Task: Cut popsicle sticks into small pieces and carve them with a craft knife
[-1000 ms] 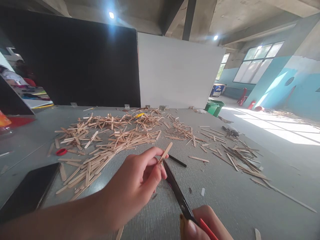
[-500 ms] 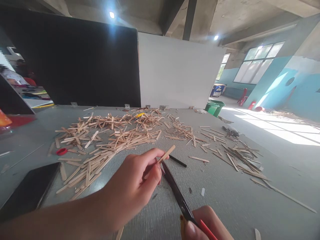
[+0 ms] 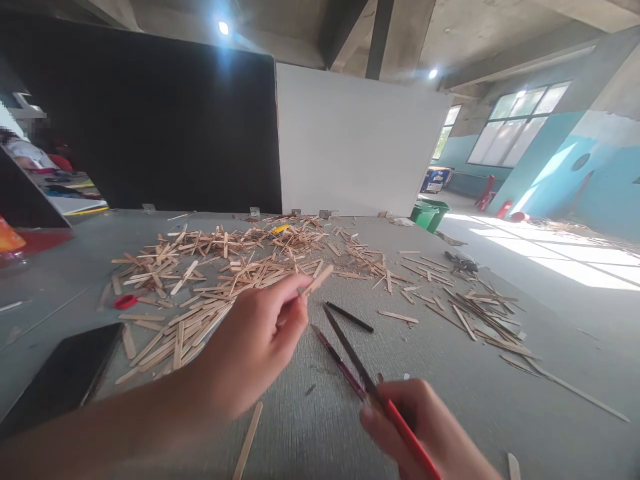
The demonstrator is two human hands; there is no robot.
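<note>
Between the thumb and fingers of my left hand (image 3: 265,333) is a wooden craft stick (image 3: 319,281), its rounded end pointing up and away to the right. My right hand (image 3: 415,427) grips a pair of scissors (image 3: 350,357) with a red handle; the dark blades are spread apart. Their tips lie below and right of the stick, not touching it. A thin black pen-like rod (image 3: 349,316) lies on the table just beyond the blade tips. One loose stick (image 3: 248,440) rests on the table near my left wrist.
A broad heap of craft sticks (image 3: 210,313) spreads across the grey table (image 3: 320,427), with another pile (image 3: 493,323) at right. A dark phone (image 3: 60,373) and a red ring (image 3: 125,302) lie left. Black and white panels (image 3: 360,140) stand behind. A yellow object (image 3: 281,229) sits in the heap.
My left hand has drawn the stick up and left, away from the scissors. The scissor blades have opened, and my right hand has come further into view.
</note>
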